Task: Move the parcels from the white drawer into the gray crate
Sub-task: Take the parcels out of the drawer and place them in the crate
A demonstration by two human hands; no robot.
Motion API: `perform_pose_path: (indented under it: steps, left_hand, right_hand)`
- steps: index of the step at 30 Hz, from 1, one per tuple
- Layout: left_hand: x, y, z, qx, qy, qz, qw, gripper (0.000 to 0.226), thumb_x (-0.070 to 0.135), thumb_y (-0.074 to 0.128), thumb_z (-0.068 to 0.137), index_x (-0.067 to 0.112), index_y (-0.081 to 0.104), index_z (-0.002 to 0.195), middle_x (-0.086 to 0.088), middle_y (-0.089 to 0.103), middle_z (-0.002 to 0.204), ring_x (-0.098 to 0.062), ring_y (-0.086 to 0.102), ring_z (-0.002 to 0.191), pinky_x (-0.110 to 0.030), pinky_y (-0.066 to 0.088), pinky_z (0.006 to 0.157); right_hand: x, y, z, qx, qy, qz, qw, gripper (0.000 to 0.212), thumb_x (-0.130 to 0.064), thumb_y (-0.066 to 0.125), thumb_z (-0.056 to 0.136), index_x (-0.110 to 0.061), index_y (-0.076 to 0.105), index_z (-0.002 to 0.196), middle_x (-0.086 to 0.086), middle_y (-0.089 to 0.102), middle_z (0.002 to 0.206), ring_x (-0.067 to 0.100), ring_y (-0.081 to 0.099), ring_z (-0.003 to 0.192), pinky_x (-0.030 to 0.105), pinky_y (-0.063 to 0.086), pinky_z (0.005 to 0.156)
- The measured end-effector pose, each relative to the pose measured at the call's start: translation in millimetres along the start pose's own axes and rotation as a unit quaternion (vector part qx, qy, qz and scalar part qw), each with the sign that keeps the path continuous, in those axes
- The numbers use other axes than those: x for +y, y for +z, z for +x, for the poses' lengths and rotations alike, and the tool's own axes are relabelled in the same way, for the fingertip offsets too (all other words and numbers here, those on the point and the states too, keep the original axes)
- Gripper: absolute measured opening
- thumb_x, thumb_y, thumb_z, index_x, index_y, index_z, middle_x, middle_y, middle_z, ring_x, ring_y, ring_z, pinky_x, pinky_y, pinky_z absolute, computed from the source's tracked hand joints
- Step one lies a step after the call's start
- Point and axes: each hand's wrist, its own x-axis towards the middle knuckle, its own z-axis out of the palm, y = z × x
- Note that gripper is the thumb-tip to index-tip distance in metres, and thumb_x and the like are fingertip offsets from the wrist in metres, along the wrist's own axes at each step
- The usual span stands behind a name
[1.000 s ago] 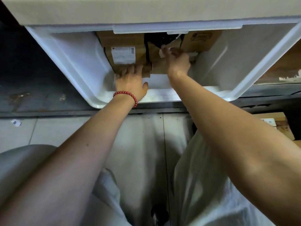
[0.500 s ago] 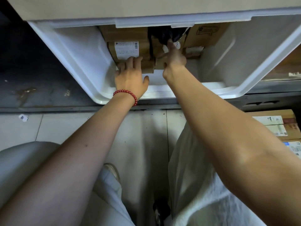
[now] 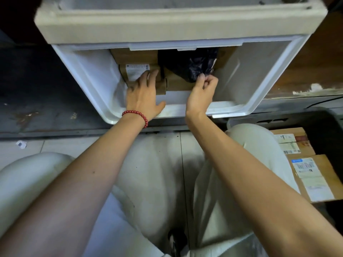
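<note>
The white drawer [image 3: 263, 89] stands pulled out in front of me. Brown cardboard parcels [image 3: 135, 56] lie at its back, one with a white label [image 3: 136, 70]. A black plastic-wrapped parcel [image 3: 187, 64] lies on top of them. My left hand [image 3: 143, 93], with a red bead bracelet, rests flat with straight fingers on the labelled box. My right hand [image 3: 202, 89] pinches the near corner of the black parcel. The gray crate [image 3: 326, 127] is at the right edge, with labelled cardboard parcels [image 3: 311, 175] inside it.
A second white drawer unit [image 3: 167, 28] overhangs the open one. My knees in light trousers [image 3: 29, 175] frame the tiled floor [image 3: 163, 164]. A scrap of paper [image 3: 21, 144] lies on the floor at left. A dark ledge [image 3: 37, 112] runs under the drawer.
My right hand went from pointing into the black parcel to pinching its corner and drawing it nearer. My left hand slid further onto the labelled box. The view tilted down, showing the crate.
</note>
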Motion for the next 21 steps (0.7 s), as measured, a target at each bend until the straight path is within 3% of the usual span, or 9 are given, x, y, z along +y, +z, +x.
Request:
perform_pose_path:
  steps: [2,5,10,14,19,21]
  left_hand:
    - [5,-6,-4,0.008,0.01,-0.006,1.0,0.097,0.043,0.072,0.078,0.017,0.014,0.151,-0.013,0.024,0.154,-0.033,0.035,0.136,-0.049,0.039,0.101]
    - [13,-15,-10,0.039,0.033,-0.039,0.998,0.102,0.045,0.075,0.074,0.02,0.013,0.151,-0.011,0.027,0.153,-0.03,0.035,0.137,-0.047,0.04,0.102]
    - [22,-26,-26,0.043,0.016,-0.13,0.99,0.107,0.049,0.08,0.068,0.019,0.017,0.149,-0.012,0.038,0.145,-0.035,0.045,0.127,-0.049,0.045,0.095]
    - [16,-32,-41,0.051,-0.008,-0.195,0.98,0.118,0.047,0.087,0.058,0.014,0.017,0.148,-0.012,0.033,0.148,-0.035,0.043,0.129,-0.052,0.046,0.096]
    - [3,-49,-61,0.045,-0.023,-0.279,0.959,0.123,0.045,0.093,0.047,0.028,0.02,0.144,-0.004,0.044,0.144,-0.027,0.048,0.128,-0.045,0.045,0.101]
    - [-2,-59,-73,0.021,-0.014,-0.27,0.963,0.11,0.045,0.092,0.05,0.027,0.032,0.14,-0.001,0.052,0.136,-0.024,0.051,0.124,-0.037,0.044,0.103]
  right_hand:
    - [-6,-12,-6,-0.006,-0.02,-0.01,1.0,0.008,-0.017,0.038,0.103,-0.011,0.039,0.097,-0.008,0.037,0.072,0.0,0.039,0.057,0.009,0.035,0.057]
    - [-10,-28,-18,-0.028,-0.015,-0.009,0.999,0.01,-0.016,0.036,0.103,-0.013,0.04,0.094,-0.006,0.037,0.075,0.005,0.035,0.064,0.009,0.034,0.057]
    - [-12,-44,-27,-0.115,0.002,-0.025,0.993,0.021,-0.014,0.035,0.1,-0.021,0.038,0.08,-0.007,0.041,0.08,0.007,0.038,0.071,0.024,0.037,0.072]
    - [-17,-50,-28,-0.193,0.006,-0.038,0.98,0.019,-0.019,0.036,0.1,-0.022,0.044,0.083,0.0,0.046,0.092,0.013,0.045,0.088,0.043,0.046,0.091]
    - [-18,-60,-34,-0.221,-0.007,-0.034,0.975,0.023,-0.017,0.036,0.102,-0.022,0.044,0.081,0.0,0.044,0.089,0.012,0.04,0.082,0.031,0.037,0.08]
    - [-21,-63,-36,-0.251,-0.009,-0.036,0.967,0.024,-0.016,0.036,0.101,-0.022,0.044,0.08,0.001,0.043,0.089,0.011,0.04,0.081,0.03,0.035,0.074]
